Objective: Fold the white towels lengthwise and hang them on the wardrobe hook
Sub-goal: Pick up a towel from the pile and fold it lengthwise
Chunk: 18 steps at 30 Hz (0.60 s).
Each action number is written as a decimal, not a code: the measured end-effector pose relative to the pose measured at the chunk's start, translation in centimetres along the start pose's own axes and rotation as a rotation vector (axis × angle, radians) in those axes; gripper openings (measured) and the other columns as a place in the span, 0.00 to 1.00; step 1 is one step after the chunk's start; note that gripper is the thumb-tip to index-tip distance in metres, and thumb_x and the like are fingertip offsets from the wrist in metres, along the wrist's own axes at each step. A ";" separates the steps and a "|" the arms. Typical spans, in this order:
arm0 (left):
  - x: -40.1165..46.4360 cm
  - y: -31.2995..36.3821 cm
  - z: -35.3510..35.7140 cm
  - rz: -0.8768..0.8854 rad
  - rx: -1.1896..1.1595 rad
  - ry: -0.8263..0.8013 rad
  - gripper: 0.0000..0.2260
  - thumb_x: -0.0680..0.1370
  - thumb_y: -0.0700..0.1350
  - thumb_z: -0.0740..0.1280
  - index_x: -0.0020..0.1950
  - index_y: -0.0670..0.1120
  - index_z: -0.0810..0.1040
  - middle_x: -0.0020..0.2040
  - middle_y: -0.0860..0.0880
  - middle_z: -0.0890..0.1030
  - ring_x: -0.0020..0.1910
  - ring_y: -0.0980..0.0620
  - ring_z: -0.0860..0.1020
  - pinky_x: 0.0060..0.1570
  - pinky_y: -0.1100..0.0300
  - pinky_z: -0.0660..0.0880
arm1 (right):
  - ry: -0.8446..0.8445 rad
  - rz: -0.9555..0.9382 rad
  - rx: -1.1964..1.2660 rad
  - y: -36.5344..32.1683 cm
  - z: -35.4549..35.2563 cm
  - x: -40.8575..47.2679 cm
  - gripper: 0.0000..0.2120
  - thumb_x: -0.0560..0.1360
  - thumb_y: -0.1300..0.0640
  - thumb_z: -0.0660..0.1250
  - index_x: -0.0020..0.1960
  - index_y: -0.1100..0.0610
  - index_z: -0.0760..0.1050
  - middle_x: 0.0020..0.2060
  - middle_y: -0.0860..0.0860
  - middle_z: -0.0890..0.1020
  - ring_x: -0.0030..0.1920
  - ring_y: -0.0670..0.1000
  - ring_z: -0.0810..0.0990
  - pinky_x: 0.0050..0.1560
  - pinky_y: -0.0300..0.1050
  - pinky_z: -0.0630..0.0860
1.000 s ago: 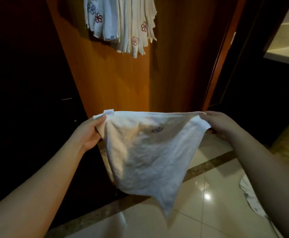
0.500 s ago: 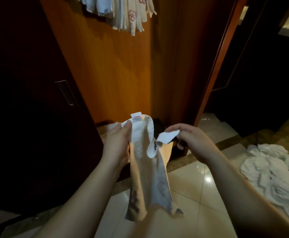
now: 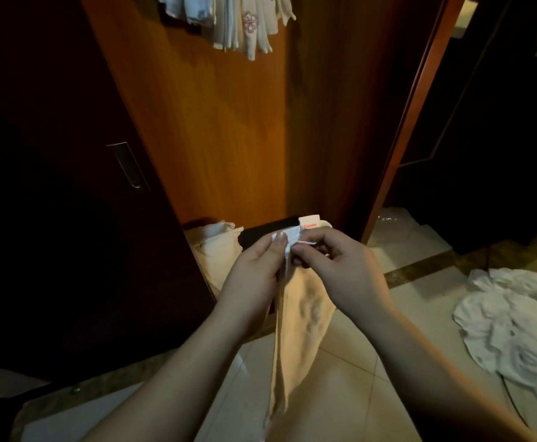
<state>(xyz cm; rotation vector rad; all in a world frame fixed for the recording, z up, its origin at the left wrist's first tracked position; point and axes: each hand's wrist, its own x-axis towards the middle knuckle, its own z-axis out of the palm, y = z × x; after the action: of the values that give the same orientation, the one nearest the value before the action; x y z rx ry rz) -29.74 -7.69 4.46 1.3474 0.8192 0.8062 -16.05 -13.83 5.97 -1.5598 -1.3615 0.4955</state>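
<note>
A white towel (image 3: 302,323) hangs folded in half lengthwise in front of me, its two top corners brought together with a small white label (image 3: 309,221) sticking up. My left hand (image 3: 254,272) pinches the top corners from the left with thumb up. My right hand (image 3: 337,266) pinches the same top edge from the right, touching the left hand. Several white towels with flower embroidery (image 3: 248,23) hang at the top of the orange wooden wardrobe panel (image 3: 209,129); the hook itself is hidden.
A heap of loose white towels (image 3: 512,327) lies on the tiled floor (image 3: 356,393) at the right. A cream cloth bag (image 3: 213,250) sits at the wardrobe's foot. A dark sliding door with a recessed handle (image 3: 128,165) stands at the left, a dark doorway at the right.
The towel went from spread wide between my hands to folded in half. My hands came together until both pinch the joined top corners. The view tilted further down.
</note>
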 end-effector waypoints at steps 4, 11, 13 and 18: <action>-0.1 0.2 0.1 -0.016 -0.169 -0.079 0.17 0.80 0.56 0.62 0.58 0.50 0.85 0.58 0.42 0.84 0.60 0.45 0.82 0.59 0.54 0.78 | 0.007 -0.013 0.020 -0.2 -0.2 -0.2 0.08 0.79 0.49 0.69 0.44 0.36 0.77 0.39 0.33 0.82 0.44 0.35 0.81 0.43 0.24 0.70; -0.3 1.3 -0.2 -0.029 0.011 -0.248 0.17 0.76 0.49 0.69 0.65 0.55 0.81 0.61 0.51 0.83 0.62 0.53 0.80 0.60 0.55 0.75 | 0.018 0.040 0.080 0.3 -0.8 -0.3 0.07 0.78 0.48 0.69 0.44 0.36 0.77 0.39 0.32 0.82 0.43 0.35 0.81 0.39 0.25 0.71; -0.4 1.4 0.1 0.012 0.196 -0.226 0.19 0.77 0.46 0.70 0.68 0.56 0.77 0.61 0.54 0.83 0.62 0.55 0.80 0.62 0.53 0.75 | -0.004 0.073 0.111 0.5 -1.1 0.0 0.06 0.78 0.48 0.69 0.44 0.37 0.78 0.38 0.34 0.83 0.41 0.36 0.82 0.37 0.27 0.72; -0.3 1.4 0.7 0.107 0.521 -0.133 0.13 0.83 0.48 0.64 0.66 0.59 0.78 0.54 0.63 0.83 0.55 0.67 0.78 0.50 0.73 0.71 | -0.149 0.092 -0.027 1.0 -2.4 0.8 0.05 0.78 0.44 0.68 0.43 0.37 0.77 0.36 0.33 0.83 0.40 0.34 0.81 0.35 0.28 0.70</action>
<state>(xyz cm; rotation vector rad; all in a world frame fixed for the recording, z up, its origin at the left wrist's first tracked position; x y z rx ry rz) -29.27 -8.23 5.86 1.8977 0.8919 0.5945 -13.39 -13.95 6.43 -1.6403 -1.4177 0.6637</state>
